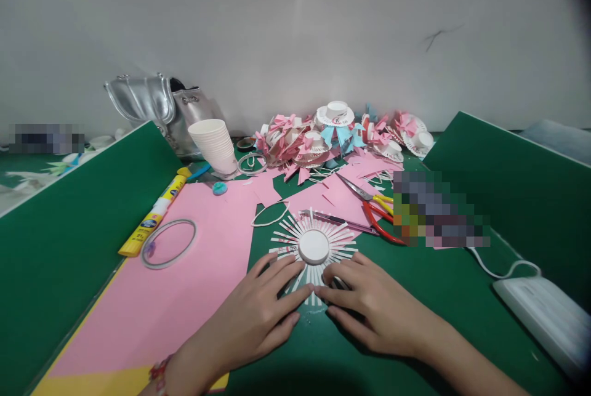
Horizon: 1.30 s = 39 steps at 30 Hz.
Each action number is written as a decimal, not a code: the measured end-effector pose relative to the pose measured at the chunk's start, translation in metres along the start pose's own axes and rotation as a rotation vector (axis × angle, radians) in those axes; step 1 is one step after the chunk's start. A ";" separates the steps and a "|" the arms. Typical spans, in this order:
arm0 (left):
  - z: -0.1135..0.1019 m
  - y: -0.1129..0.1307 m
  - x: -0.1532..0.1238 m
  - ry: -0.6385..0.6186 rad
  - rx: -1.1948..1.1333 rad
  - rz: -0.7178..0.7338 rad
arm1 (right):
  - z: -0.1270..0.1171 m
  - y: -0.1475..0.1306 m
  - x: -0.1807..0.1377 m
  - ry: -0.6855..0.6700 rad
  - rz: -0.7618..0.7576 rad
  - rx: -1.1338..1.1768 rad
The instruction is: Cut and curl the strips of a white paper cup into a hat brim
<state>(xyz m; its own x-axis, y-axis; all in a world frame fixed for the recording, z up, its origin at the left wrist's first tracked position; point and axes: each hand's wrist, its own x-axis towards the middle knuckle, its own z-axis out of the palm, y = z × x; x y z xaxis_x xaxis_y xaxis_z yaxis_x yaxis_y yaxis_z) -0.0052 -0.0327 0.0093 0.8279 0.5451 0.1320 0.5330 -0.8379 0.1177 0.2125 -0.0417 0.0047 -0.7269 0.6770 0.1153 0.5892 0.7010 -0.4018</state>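
Cut cup (314,247) wht w/ pinkish print; paper (217,230) pink; tbl (443,297) grn; scissor handles (368,210) red + ylw

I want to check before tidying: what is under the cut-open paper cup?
The green table shows through gaps in the cut-open paper cup; anything under its round centre is covered and cannot be seen.
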 end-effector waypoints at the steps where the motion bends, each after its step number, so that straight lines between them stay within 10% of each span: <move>1: 0.000 0.000 0.001 -0.007 0.002 -0.003 | 0.000 0.000 0.000 -0.001 0.004 -0.001; 39: -0.001 -0.001 0.001 -0.077 -0.037 -0.051 | -0.013 0.010 -0.001 -0.084 0.047 0.072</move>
<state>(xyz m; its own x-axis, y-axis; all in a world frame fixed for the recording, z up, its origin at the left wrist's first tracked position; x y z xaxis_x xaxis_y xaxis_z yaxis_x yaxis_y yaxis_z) -0.0050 -0.0314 0.0099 0.8115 0.5823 0.0494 0.5692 -0.8067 0.1589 0.2241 -0.0324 0.0123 -0.7278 0.6856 0.0195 0.5988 0.6490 -0.4693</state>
